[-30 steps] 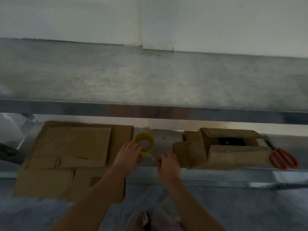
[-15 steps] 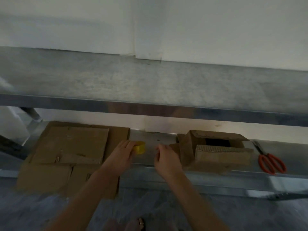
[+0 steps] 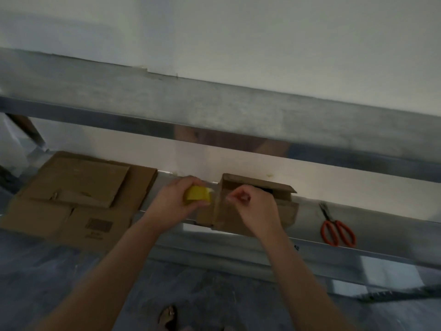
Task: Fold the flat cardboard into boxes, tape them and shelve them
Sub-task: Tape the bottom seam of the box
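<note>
Half-folded cardboard box on lower shelf, long axis along the shelf edge, top flaps open. Left hand grips yellow tape roll just left of box. Right hand, in front of box, pinches the faint clear tape strip. Flat cardboard far left, scissors right.

Single view, from a wide-angle camera worn on the person's head, facing forward and down toward a white wall. The frame is tilted, so the upper shelf and lower shelf slope down to the right. The lower shelf lies near, at arm's reach, where the left hand and right hand sit mid-frame; the floor and one foot occupy the bottom edge, directly beneath the camera.
</note>
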